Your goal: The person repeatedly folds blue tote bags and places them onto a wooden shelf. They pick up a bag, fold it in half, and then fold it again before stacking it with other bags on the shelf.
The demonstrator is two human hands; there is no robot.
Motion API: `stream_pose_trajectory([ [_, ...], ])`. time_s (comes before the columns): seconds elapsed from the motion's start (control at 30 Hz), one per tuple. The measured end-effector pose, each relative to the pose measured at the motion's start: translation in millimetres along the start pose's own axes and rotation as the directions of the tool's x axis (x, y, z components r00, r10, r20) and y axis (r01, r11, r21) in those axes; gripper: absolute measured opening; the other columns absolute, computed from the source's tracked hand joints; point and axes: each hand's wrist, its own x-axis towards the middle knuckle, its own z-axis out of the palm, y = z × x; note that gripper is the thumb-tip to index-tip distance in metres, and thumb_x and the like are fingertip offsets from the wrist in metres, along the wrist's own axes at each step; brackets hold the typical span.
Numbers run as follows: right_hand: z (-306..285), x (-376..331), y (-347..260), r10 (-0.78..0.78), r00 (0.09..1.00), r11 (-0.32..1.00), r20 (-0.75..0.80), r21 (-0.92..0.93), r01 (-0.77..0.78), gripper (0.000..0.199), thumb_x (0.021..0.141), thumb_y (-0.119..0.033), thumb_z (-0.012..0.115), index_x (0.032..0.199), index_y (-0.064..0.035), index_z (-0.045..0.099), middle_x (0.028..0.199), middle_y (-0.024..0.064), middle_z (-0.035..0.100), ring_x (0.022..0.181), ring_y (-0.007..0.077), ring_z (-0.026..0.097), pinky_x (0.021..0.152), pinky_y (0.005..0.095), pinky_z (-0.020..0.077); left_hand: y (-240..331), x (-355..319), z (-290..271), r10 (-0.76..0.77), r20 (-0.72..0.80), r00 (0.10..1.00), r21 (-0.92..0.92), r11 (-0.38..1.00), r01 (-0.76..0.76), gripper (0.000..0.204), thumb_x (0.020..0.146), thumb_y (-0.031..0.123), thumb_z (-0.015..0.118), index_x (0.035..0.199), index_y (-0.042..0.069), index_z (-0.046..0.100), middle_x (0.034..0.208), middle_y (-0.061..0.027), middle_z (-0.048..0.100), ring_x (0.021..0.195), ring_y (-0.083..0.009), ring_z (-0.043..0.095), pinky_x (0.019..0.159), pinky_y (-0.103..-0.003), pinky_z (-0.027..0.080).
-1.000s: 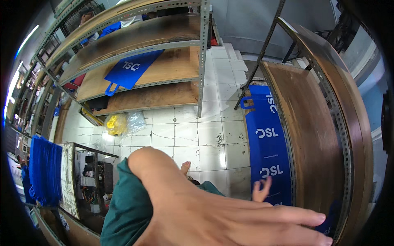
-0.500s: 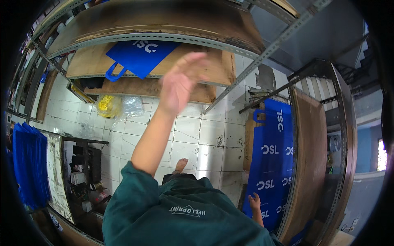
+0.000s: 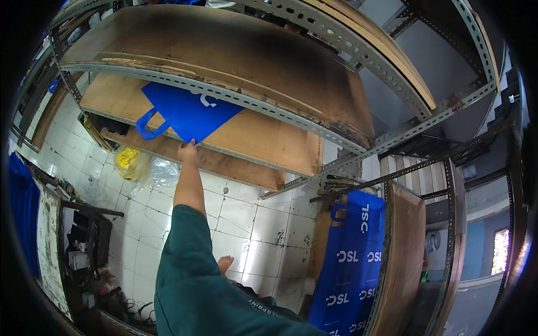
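My left hand [image 3: 188, 152] reaches out to the shelf, its fingers closed on the near corner of a blue bag [image 3: 193, 115]. The bag lies flat on a wooden shelf board [image 3: 269, 140], beneath the upper board's metal edge. It carries white print, and a loop handle [image 3: 150, 124] hangs off its left side over the board's front edge. Part of the bag's far end is hidden by the upper shelf. My right hand is out of the picture.
Perforated metal beams [image 3: 224, 92] frame the shelving. Yellow and clear plastic bags [image 3: 129, 162] lie on the tiled floor under it. To the right, several printed blue bags [image 3: 347, 269] lie beside another rack [image 3: 398, 252]. A worn cabinet [image 3: 53, 252] stands left.
My left hand has swung down and left from mid-air and taken hold of the bag's corner. My right hand has gone out of view. The whole view has shifted.
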Motion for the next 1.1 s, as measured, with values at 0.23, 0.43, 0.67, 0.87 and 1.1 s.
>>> stream_pose_trajectory([
  [0.23,-48,38,-83,-0.298,0.952,0.914,-0.076,-0.309,0.262,0.048,0.081,-0.036,0.064,0.115,-0.0028,0.057,0.102,0.0167,0.065,0.091,0.0269,0.062,0.079,0.0389,0.0493,47,-37,7,-0.101,0.518,0.85,-0.28,0.918,0.28,0.024,0.076,-0.004,0.063,0.098,0.0,0.055,0.093,-0.0088,0.062,0.083,-0.0192,0.063,0.07,-0.023,0.054],
  [0.43,-70,57,-403,-0.693,0.711,0.716,0.12,0.231,0.659,0.06,0.089,-0.031,0.059,0.138,-0.0063,0.034,0.112,0.0144,0.059,0.101,0.0221,0.058,0.086,0.0343,0.0452,85,-180,-15,0.053,0.678,0.733,-0.359,0.894,0.268,0.038,0.075,-0.005,0.061,0.11,0.005,0.049,0.1,-0.0067,0.058,0.09,-0.0177,0.058,0.079,-0.03,0.051],
  [0.67,-85,-113,-648,-0.808,0.585,0.288,0.068,0.912,0.292,0.082,0.09,-0.045,0.049,0.146,-0.0206,-0.006,0.143,0.0157,0.027,0.124,0.0263,0.041,0.097,0.0417,0.0389,73,-372,-124,0.187,0.707,0.682,-0.055,0.976,-0.211,0.069,0.067,-0.004,0.071,0.126,0.001,0.035,0.118,-0.0097,0.05,0.107,-0.0209,0.05,0.095,-0.034,0.04],
  [0.87,-78,-94,-624,-0.75,0.621,0.158,-0.226,0.852,0.5,0.096,0.07,0.011,0.054,0.147,-0.016,0.002,0.146,0.0133,0.023,0.124,0.0249,0.037,0.101,0.0328,0.0356,48,-430,-197,0.125,0.828,0.547,0.074,0.942,-0.327,0.061,0.072,-0.005,0.068,0.124,-0.002,0.036,0.117,-0.0128,0.049,0.106,-0.0207,0.049,0.095,-0.035,0.039],
  [1.1,-118,-111,-554,-0.794,0.589,0.238,-0.147,0.818,0.524,0.086,0.07,0.013,0.051,0.146,-0.0111,0.019,0.136,0.0136,0.039,0.103,0.017,0.051,0.081,0.0275,0.0453,33,-480,-222,-0.555,0.818,0.148,0.498,0.556,-0.665,0.043,0.075,0.002,0.069,0.114,-0.002,0.05,0.112,-0.0162,0.057,0.099,-0.0211,0.056,0.089,-0.037,0.044],
])
